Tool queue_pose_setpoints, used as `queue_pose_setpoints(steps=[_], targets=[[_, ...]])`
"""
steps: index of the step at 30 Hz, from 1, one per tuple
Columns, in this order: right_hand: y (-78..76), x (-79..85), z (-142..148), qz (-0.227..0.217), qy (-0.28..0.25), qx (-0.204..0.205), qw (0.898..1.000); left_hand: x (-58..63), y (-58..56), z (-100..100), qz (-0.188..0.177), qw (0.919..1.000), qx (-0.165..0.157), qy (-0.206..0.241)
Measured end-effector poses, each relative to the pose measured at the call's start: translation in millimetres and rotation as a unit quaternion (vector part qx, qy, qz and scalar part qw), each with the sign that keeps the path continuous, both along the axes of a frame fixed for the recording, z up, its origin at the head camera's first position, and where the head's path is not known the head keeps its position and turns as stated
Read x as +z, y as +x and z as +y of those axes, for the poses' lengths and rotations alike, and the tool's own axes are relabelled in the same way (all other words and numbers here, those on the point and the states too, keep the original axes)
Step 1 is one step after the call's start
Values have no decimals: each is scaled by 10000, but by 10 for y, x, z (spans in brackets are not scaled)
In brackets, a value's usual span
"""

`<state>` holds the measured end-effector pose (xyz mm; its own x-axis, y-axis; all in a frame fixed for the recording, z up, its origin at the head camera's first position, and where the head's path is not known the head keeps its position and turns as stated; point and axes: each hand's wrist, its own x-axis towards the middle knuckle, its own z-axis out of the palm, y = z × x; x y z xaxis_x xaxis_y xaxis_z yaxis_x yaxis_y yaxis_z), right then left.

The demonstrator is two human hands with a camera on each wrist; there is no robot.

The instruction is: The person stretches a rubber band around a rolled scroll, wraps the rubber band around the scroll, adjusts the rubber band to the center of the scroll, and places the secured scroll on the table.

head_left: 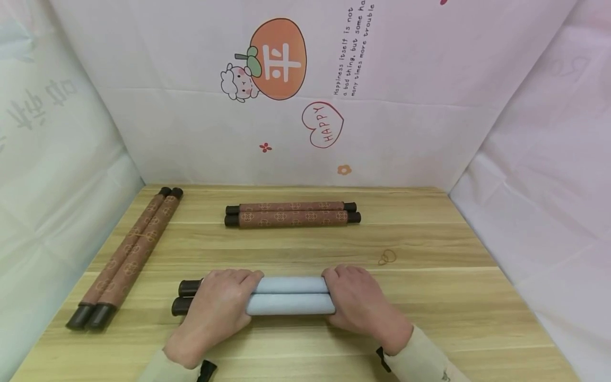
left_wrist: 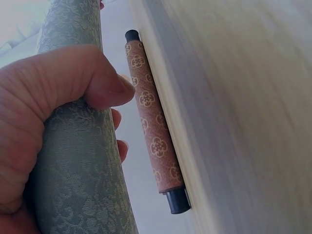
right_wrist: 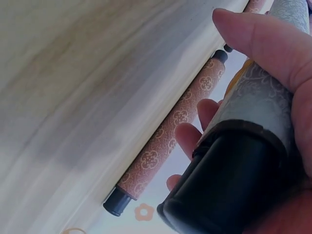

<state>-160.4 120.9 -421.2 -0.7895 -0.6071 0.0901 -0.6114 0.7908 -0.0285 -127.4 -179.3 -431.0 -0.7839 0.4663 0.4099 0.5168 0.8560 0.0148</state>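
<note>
A pale blue patterned scroll, rolled from both ends into two side-by-side rolls with black end knobs, lies crosswise in front of me. My left hand grips it near the left end, thumb over the near side in the left wrist view, where the blue roll fills the palm. Toward the right end, my right hand holds the same scroll with fingers curled round it. A black knob sticks out past that hand in the right wrist view. Part of the scroll is hidden under both hands.
A brown patterned scroll lies crosswise at the back of the wooden table. Another, longer brown scroll slants along the left side. Small rubber bands lie beyond my right hand. White printed cloth walls the back and sides.
</note>
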Motion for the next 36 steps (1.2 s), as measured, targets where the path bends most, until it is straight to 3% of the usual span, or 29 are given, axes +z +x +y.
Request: queue_pose_setpoints(steps=[36], targets=[[41,21,-89,34,26,36,10000,-4,21,54,-292,9993,156,-166]])
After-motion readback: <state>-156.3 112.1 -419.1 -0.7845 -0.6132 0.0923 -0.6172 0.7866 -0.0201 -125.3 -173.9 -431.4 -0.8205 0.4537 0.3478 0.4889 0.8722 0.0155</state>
